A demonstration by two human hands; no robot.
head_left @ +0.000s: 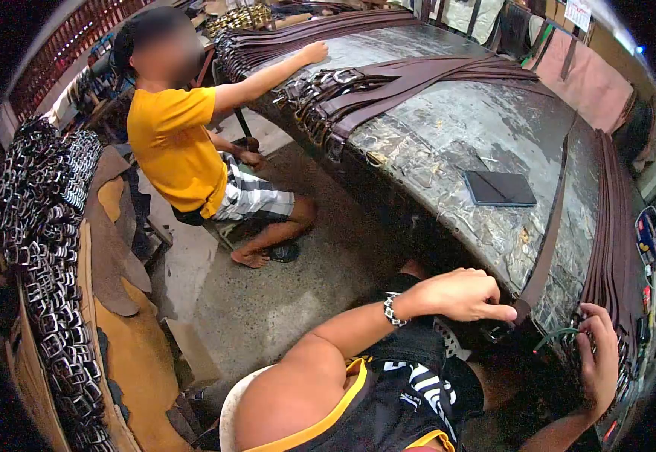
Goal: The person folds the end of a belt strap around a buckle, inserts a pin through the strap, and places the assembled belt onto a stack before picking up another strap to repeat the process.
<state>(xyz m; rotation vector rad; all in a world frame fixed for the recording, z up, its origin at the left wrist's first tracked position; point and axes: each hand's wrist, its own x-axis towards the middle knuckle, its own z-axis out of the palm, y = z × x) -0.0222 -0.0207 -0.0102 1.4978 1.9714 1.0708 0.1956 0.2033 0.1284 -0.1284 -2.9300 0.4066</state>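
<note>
The 1 long brown strap [555,215] lies flat on the desk [448,143]. It runs just right of the black pad [500,188], from far behind the pad down to the desk edge in front of it. It is thin, dark and smooth, and its near end hangs over the edge.

The left hand [460,294], with a bead band on its wrist, is in front of the pad, at that near end. Its fingers are curled in tight, and 1 finger sticks out straight with its tip on the strap. I cannot tell if the hand grips the strap.

The right hand [599,354] is in front of the pad too, further right. Its fingers are spread wide, with their tips at the ends of a thick stack of brown belts [610,248]. That stack runs along the desk right of the pad.

The desk top is grey, shiny and scratched. Behind and left of the pad lies a big bunch of belts with metal buckles [388,87].

Far left of the pad, a person in a yellow shirt [173,143] sits on a low seat with 1 hand up on the desk. Further left still are rows of shiny buckles [42,226] and tan leather sheets [128,346]. The floor [268,301] is bare grey.
</note>
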